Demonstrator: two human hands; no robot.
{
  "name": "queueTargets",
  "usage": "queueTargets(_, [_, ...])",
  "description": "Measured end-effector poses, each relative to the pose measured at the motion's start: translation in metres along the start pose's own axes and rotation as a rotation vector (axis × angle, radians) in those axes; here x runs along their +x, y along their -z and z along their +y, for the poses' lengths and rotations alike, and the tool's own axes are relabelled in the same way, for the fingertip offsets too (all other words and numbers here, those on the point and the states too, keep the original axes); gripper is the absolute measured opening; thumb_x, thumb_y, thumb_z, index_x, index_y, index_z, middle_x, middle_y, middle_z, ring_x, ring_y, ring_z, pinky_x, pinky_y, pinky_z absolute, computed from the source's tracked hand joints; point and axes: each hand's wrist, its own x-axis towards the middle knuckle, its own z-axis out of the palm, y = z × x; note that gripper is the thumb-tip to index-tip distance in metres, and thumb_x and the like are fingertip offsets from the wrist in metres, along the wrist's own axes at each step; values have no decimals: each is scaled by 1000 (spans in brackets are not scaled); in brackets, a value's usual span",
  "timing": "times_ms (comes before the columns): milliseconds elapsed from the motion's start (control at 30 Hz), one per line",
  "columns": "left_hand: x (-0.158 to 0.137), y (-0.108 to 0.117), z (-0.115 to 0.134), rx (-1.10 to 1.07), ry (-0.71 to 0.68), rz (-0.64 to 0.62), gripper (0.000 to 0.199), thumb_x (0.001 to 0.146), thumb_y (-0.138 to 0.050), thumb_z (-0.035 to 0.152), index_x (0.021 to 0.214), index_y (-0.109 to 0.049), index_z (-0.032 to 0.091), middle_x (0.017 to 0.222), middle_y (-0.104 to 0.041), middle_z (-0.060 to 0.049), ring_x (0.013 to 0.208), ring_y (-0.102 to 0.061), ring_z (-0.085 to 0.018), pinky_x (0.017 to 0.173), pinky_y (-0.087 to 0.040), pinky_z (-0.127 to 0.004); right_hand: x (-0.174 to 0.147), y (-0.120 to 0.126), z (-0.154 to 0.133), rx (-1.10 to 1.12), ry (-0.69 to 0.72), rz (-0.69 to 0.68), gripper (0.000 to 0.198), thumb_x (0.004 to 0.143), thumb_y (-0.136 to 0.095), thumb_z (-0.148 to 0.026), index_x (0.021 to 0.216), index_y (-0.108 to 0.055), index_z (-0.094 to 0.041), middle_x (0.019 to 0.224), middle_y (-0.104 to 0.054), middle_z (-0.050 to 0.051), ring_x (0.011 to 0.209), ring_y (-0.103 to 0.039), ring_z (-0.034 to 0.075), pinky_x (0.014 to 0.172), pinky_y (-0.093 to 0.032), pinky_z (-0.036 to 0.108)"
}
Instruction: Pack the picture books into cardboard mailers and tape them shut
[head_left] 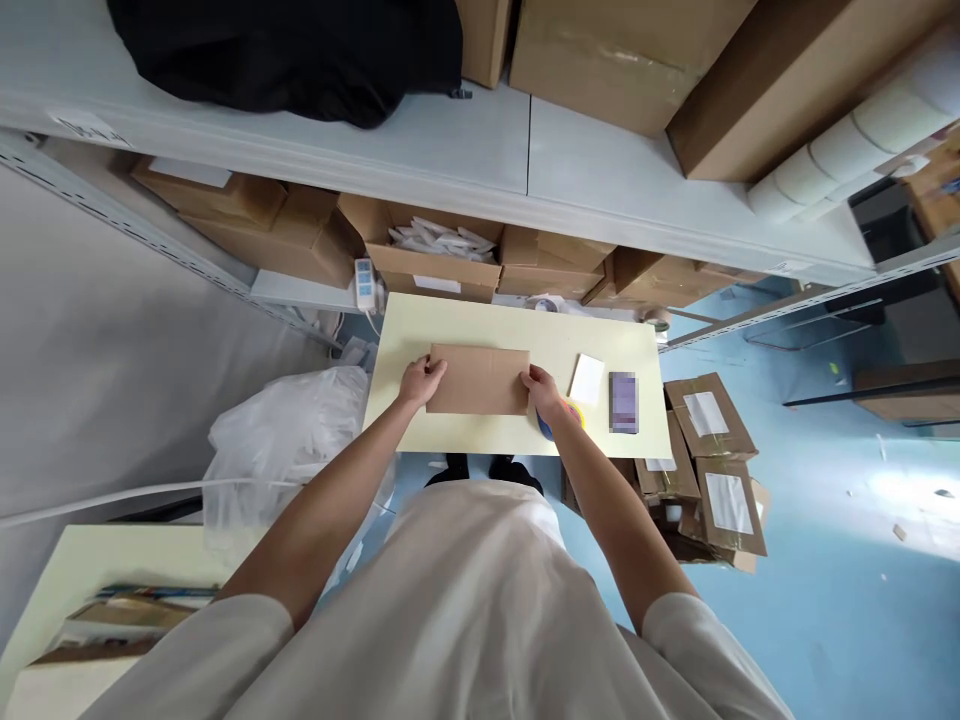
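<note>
A flat brown piece of cardboard (480, 381) lies between my hands over the pale table (405, 325). My left hand (422, 381) grips its left edge, thumb on top. At the right edge my right hand (540, 387) holds it the same way, fingers closed. Partly under my right wrist sit rolls of coloured tape (545, 426), blue and yellow showing. To the right of them lie a white card (586, 379) and a purple rectangular item (623, 402), whose surface is blurred.
Shelves (480, 140) with cardboard boxes (547, 262) rise behind the table. An open box (435, 265) holds white packets. A power strip (365, 286) hangs at the table's back left. Plastic bags (289, 430) stand left; labelled cartons (712, 420) are stacked right on the blue floor.
</note>
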Motion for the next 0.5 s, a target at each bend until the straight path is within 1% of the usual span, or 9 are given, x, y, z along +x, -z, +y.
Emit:
queueTargets(67, [3, 2, 1, -14, 32, -9, 57, 78, -60, 46, 126, -54, 15, 114, -65, -15, 106, -62, -28, 89, -47, -36, 5, -7, -4, 10, -58, 11, 36, 80, -56, -36, 114, -60, -23, 118, -66, 8, 103, -63, 18, 91, -50, 37])
queueTargets(133, [3, 4, 5, 20, 61, 35, 74, 73, -66, 44, 136, -43, 12, 123, -60, -18, 116, -56, -31, 97, -44, -40, 6, -12, -7, -30, -79, 44, 38, 82, -54, -35, 119, -57, -23, 122, -64, 9, 105, -62, 19, 91, -51, 37])
queueTargets(200, [0, 5, 15, 116, 40, 149, 85, 71, -68, 42, 141, -35, 9, 133, -51, -22, 126, -47, -35, 105, -38, -46, 0, -9, -6, -138, -12, 86, 41, 83, -54, -36, 122, -55, -23, 125, -60, 11, 109, -60, 21, 92, -50, 38])
queueTargets(267, [-3, 3, 31, 215, -58, 260, 87, 71, -68, 39, 143, -31, 8, 140, -42, -23, 132, -39, -36, 109, -33, -49, -16, 4, 1, -315, 108, 131, 39, 84, -55, -37, 120, -56, -22, 125, -58, 12, 111, -58, 23, 94, -48, 39])
queueTargets(300, [-3, 0, 42, 255, -130, 279, 85, 72, -67, 39, 143, -32, 9, 142, -40, -22, 134, -37, -36, 110, -31, -49, -26, 14, 6, -421, 149, 157, 37, 84, -55, -37, 117, -57, -20, 122, -59, 13, 110, -58, 24, 93, -48, 40])
queueTargets(333, [-3, -5, 54, 288, -207, 267, 81, 73, -66, 40, 142, -34, 11, 144, -39, -21, 135, -35, -36, 111, -30, -49, -38, 24, 12, -528, 162, 180, 35, 84, -56, -37, 113, -59, -19, 118, -60, 14, 108, -58, 25, 93, -48, 41])
queueTargets(367, [-2, -11, 67, 321, -281, 228, 77, 75, -64, 42, 141, -37, 13, 145, -38, -20, 135, -34, -35, 111, -29, -49, -48, 34, 18, -631, 147, 195, 33, 83, -58, -37, 110, -60, -17, 114, -61, 15, 107, -58, 27, 91, -48, 42])
queueTargets(433, [4, -27, 92, 394, -403, 119, 69, 77, -62, 47, 136, -44, 17, 144, -41, -17, 135, -35, -35, 113, -24, -50, -65, 50, 33, -799, 57, 192, 33, 81, -64, -37, 106, -59, -16, 110, -61, 16, 107, -58, 29, 89, -48, 42])
queueTargets(500, [11, -45, 114, 464, -480, 27, 60, 80, -59, 50, 132, -49, 21, 141, -46, -14, 132, -39, -34, 115, -17, -52, -72, 56, 46, -896, -56, 132, 41, 79, -68, -39, 110, -57, -15, 111, -61, 17, 109, -57, 31, 87, -47, 41])
